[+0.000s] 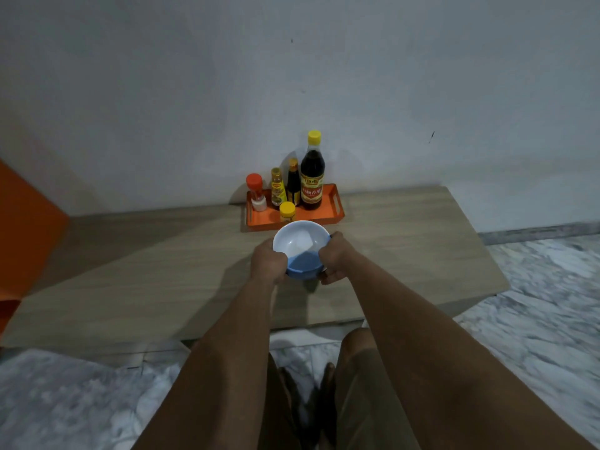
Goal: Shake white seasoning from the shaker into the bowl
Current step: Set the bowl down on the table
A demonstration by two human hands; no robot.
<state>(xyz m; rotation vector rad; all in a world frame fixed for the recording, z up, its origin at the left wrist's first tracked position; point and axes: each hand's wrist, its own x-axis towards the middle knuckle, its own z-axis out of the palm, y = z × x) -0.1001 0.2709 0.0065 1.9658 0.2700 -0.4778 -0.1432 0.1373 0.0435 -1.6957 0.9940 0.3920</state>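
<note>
Both hands hold the round blue bowl with the pale inside [300,246] over the middle of the light wood-grain table [406,251], tipped so its opening faces the far edge. The left hand [268,263] is curled around the left wall with fingers pressed to the outside, and the right hand [334,258] clasps the right wall the same way, thumb near the rim. Whether the base touches the tabletop cannot be told.

The small clear shaker of white seasoning with the red cap [256,196] stands untouched at the left end of the orange plastic tray with cut-out handles [334,206], which sits against the table's far edge by the wall. Just beside it on the tray are a slim yellow-labelled sauce bottle [278,188], a slim dark bottle [293,183], a tall dark bottle with a yellow cap [312,172] and a short yellow-lidded jar [287,212].

The step in hand looks like placing the bowl. It would go well to set it flat and level just in front of the tray, near the left end, so the shaker has a short path. One hand should stay on the bowl while the other lifts the shaker straight up, clear of the neighbouring bottles.
</note>
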